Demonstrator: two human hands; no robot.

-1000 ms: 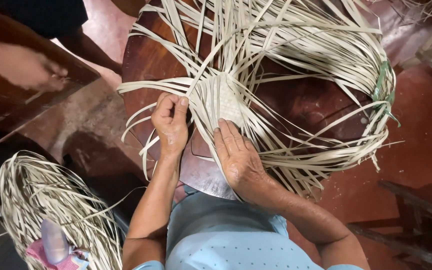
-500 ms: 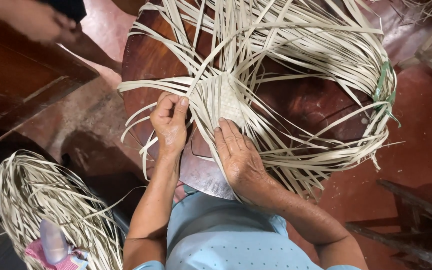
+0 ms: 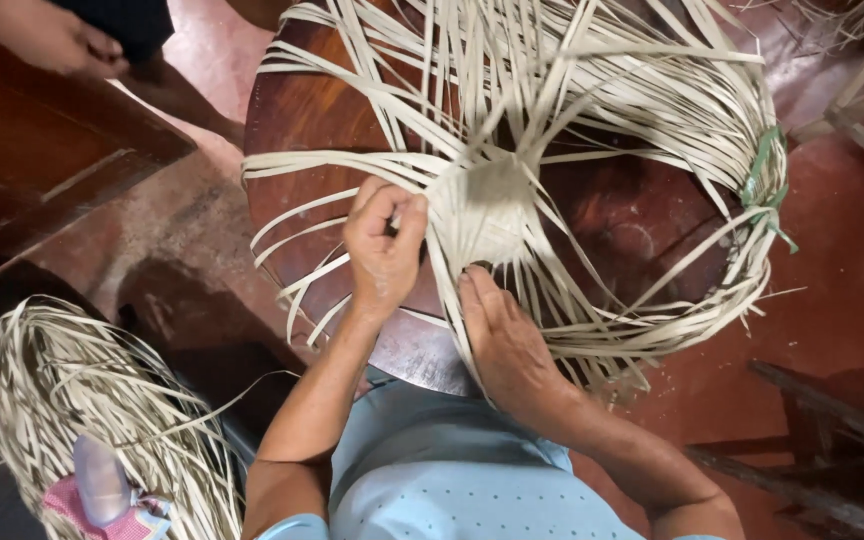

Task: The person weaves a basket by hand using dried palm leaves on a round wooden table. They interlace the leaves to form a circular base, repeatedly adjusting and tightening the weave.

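Observation:
A woven start of pale flat strips (image 3: 487, 205) lies on a round dark wooden table (image 3: 302, 110), with long loose strips fanning out and looping round to the right, tied with a green band (image 3: 764, 185). My left hand (image 3: 384, 248) pinches a strip at the left edge of the woven centre. Flat on the strips just below the centre rests my right hand (image 3: 507, 345), fingers together pressing them down.
A second bundle of loose pale strips (image 3: 82, 400) lies at the lower left, with a plastic bottle (image 3: 100, 482) and pink cloth on it. Another person's hand (image 3: 52, 38) is at the top left. Wooden furniture legs (image 3: 812, 440) stand at the lower right on the red floor.
My left hand has curled its fingers and pinched a strip at the woven centre's left edge. The other person's hand has moved up and right along the top left.

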